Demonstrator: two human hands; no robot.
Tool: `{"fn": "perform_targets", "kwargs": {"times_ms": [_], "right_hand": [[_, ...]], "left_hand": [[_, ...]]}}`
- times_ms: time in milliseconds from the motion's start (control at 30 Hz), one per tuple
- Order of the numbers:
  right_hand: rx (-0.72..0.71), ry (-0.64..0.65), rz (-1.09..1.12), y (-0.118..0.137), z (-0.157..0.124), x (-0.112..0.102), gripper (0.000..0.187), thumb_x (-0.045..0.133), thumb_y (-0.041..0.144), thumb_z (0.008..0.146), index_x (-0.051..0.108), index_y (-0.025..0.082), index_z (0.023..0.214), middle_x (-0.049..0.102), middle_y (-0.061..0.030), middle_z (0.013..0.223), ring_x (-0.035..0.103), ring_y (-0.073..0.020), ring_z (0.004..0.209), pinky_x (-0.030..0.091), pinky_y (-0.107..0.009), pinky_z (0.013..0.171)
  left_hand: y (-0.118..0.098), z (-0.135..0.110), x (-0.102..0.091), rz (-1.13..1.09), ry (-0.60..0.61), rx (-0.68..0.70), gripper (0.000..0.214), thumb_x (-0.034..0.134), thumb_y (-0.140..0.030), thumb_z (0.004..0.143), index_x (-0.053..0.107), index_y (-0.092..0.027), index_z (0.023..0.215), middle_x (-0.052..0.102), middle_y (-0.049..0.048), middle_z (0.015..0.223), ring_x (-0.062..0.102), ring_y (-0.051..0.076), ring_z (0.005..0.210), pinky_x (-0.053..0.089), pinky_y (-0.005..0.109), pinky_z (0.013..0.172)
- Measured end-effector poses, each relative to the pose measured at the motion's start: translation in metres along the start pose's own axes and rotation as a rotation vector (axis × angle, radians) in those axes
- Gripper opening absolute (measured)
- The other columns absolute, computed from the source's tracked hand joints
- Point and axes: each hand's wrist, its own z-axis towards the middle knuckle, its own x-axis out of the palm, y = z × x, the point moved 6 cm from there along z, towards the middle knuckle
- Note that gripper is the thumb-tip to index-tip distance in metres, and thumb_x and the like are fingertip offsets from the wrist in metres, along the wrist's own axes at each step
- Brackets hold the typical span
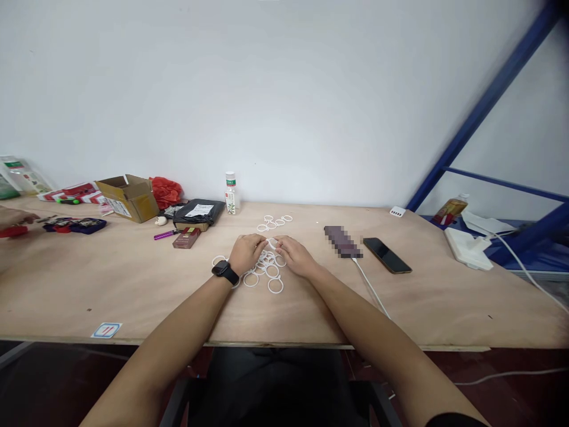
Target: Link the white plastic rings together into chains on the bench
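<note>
Both my hands rest on a heap of several thin white rings (pixel 269 271) in the middle of the plywood table (pixel 133 284). My left hand (pixel 247 251), with a black watch on its wrist, has its fingers curled and pinched on a ring at the top of the heap. My right hand (pixel 295 254) meets it fingertip to fingertip, fingers also closed on a white ring. A smaller group of white rings (pixel 273 223) lies farther back.
A black phone (pixel 386 255) and a blurred-out block with a white cable (pixel 342 241) lie to the right. To the left are a small bottle (pixel 230 193), black pouch (pixel 198 212), cardboard box (pixel 128 197), red bag and purple pen. Another person's hand (pixel 13 220) is at the far left. Blue shelving (pixel 489 101) stands right.
</note>
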Motion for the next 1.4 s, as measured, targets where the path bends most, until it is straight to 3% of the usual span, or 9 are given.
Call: {"fn": "perform_targets", "kwargs": {"times_ms": [167,333,433,567,733,833,933,1100,1400], "right_hand": [[0.068,-0.056,-0.022,-0.018,0.001,-0.003,0.03,0.052,0.035,0.093,0.056,0.021,0.118,0.061,-0.0093,0.123,0.056,-0.0213,0.114,0.042,-0.038,0.099],[0.296,-0.163,-0.129,-0.071,0.008,-0.009,0.032,0.048,0.03,0.092,0.056,0.018,0.12,0.061,-0.0099,0.121,0.057,-0.0208,0.108,0.043,-0.037,0.096],[0.409,-0.104,-0.273,-0.1,0.018,-0.009,0.036,0.048,0.029,0.091,0.056,0.015,0.123,0.058,-0.013,0.126,0.052,-0.0231,0.117,0.038,-0.037,0.102],[0.441,-0.013,-0.417,-0.119,0.044,-0.001,0.047,0.044,0.039,0.094,0.048,0.018,0.135,0.048,-0.012,0.141,0.04,-0.0255,0.13,0.028,-0.039,0.109],[0.596,0.139,-0.449,-0.132,0.087,0.023,0.066,0.032,0.067,0.09,0.039,0.03,0.144,0.027,-0.0078,0.156,0.016,-0.0358,0.143,0.014,-0.059,0.11],[0.666,0.229,-0.437,-0.134,0.105,0.04,0.072,0.035,0.073,0.085,0.035,0.035,0.146,0.021,-0.008,0.158,0.012,-0.0412,0.143,0.011,-0.065,0.107],[0.671,0.3,-0.467,-0.132,0.11,0.051,0.069,0.043,0.07,0.082,0.042,0.036,0.142,0.03,-0.0083,0.154,0.017,-0.0437,0.141,0.014,-0.068,0.104],[0.541,0.274,-0.497,-0.121,0.093,0.044,0.048,0.04,0.047,0.091,0.052,0.029,0.134,0.05,-0.0086,0.14,0.043,-0.0318,0.128,0.032,-0.05,0.102],[0.447,0.246,-0.567,-0.089,0.013,-0.003,0.038,0.035,0.034,0.097,0.059,0.02,0.124,0.06,-0.0096,0.127,0.052,-0.0214,0.116,0.036,-0.029,0.093]], "left_hand": [[0.006,-0.001,0.004,0.019,0.047,-0.074,0.028,0.046,-0.037,0.094,0.068,-0.02,0.092,0.072,0.0041,0.091,0.064,0.02,0.088,0.041,0.033,0.082],[0.0,-0.002,0.009,0.095,0.167,-0.106,0.037,0.051,-0.046,0.09,0.067,-0.02,0.07,0.072,0.0028,0.077,0.063,0.02,0.081,0.036,0.038,0.087],[-0.007,-0.001,0.007,0.117,0.165,-0.105,0.045,0.05,-0.051,0.089,0.062,-0.018,0.06,0.07,0.0028,0.068,0.062,0.019,0.075,0.034,0.038,0.086],[-0.015,0.002,0.008,0.147,0.157,-0.062,0.044,0.049,-0.053,0.089,0.066,-0.018,0.067,0.072,0.0051,0.076,0.061,0.021,0.082,0.032,0.038,0.084],[-0.018,0.0,0.015,0.152,0.192,-0.019,0.037,0.053,-0.051,0.088,0.07,-0.02,0.078,0.073,0.006,0.086,0.062,0.022,0.088,0.031,0.04,0.085],[-0.019,-0.001,0.016,0.177,0.195,0.006,0.037,0.053,-0.051,0.089,0.071,-0.02,0.082,0.072,0.0066,0.087,0.061,0.023,0.09,0.031,0.04,0.085],[-0.018,-0.001,0.016,0.2,0.194,0.023,0.036,0.052,-0.05,0.09,0.071,-0.02,0.085,0.072,0.0074,0.09,0.061,0.023,0.092,0.031,0.04,0.084],[-0.018,-0.001,0.017,0.215,0.209,0.02,0.035,0.051,-0.05,0.09,0.071,-0.02,0.088,0.072,0.0076,0.091,0.061,0.024,0.093,0.032,0.04,0.084],[-0.021,0.0,0.016,0.176,0.237,0.0,0.035,0.051,-0.049,0.09,0.071,-0.02,0.09,0.072,0.0074,0.094,0.061,0.025,0.097,0.032,0.04,0.086]]}}
